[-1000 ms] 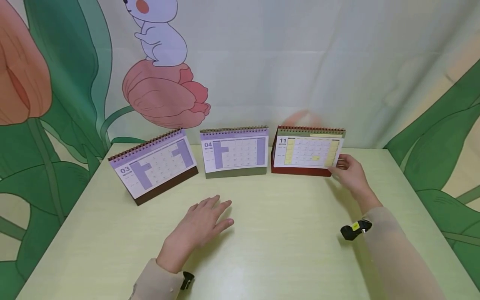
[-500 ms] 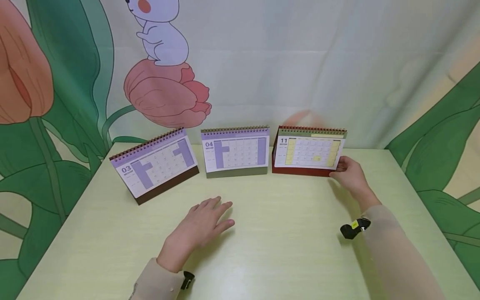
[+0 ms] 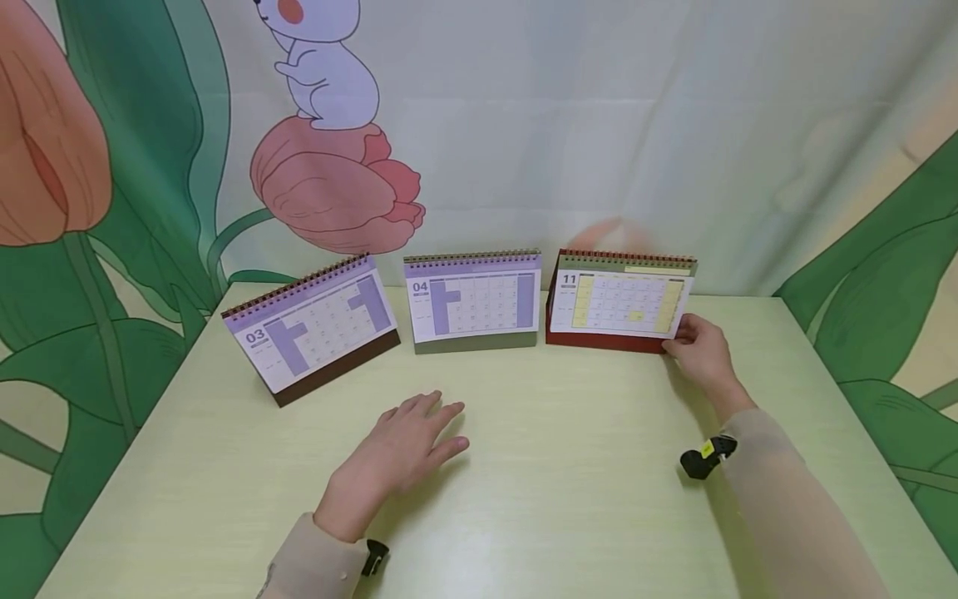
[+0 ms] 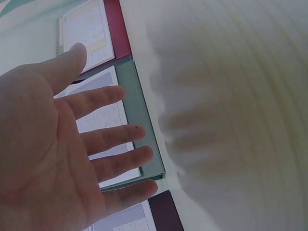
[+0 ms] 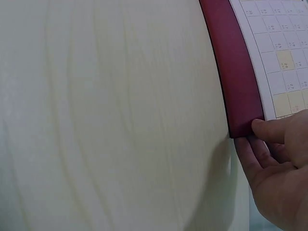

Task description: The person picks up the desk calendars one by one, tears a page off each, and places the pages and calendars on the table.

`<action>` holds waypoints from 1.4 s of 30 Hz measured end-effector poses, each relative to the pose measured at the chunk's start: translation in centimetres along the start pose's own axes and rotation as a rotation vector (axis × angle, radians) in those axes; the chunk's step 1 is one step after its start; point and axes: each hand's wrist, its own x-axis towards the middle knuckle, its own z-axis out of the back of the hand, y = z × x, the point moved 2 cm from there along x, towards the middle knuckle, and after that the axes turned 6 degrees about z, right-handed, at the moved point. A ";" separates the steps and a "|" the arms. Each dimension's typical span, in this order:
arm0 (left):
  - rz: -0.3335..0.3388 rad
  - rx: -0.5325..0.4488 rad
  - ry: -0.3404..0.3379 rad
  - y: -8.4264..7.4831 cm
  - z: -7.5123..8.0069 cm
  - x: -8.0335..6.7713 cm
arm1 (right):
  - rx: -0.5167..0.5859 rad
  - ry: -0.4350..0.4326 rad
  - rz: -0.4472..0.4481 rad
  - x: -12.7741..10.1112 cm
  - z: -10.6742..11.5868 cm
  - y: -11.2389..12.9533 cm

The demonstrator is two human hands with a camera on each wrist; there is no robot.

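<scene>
1 right hand [image 3: 699, 345] gripping red calendar [image 3: 619, 301] corner

Left hand [image 4: 53, 154] open, fingers spread above 3 calendars [image 4: 125, 120].

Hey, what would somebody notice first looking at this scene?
Three desk calendars stand in a row at the back of the table: 03 calendar angled on the left, 04 calendar in the middle, 11 calendar on the right. The right hand grips the 11 calendar's right end; the left hand rests flat on the table.

The red-based calendar [image 3: 619, 303] shows yellow cells; the green-based calendar [image 3: 473, 304] and brown-based calendar [image 3: 310, 328] purple blocks.
</scene>
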 end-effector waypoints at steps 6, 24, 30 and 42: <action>-0.001 -0.005 0.000 0.0 -0.1 0.0 | 0.076 -0.022 0.004 -0.1 0.1 -0.1; -0.034 -0.044 0.011 0.1 -0.3 -0.1 | 0.189 0.007 0.050 -1.6 1.6 -0.2; -0.107 -0.113 0.000 -0.3 -0.2 0.1 | 0.205 0.003 0.076 -2.8 2.9 0.6; -0.243 -0.554 -0.162 -1.9 1.1 0.8 | 0.312 0.040 0.136 -6.3 4.0 2.5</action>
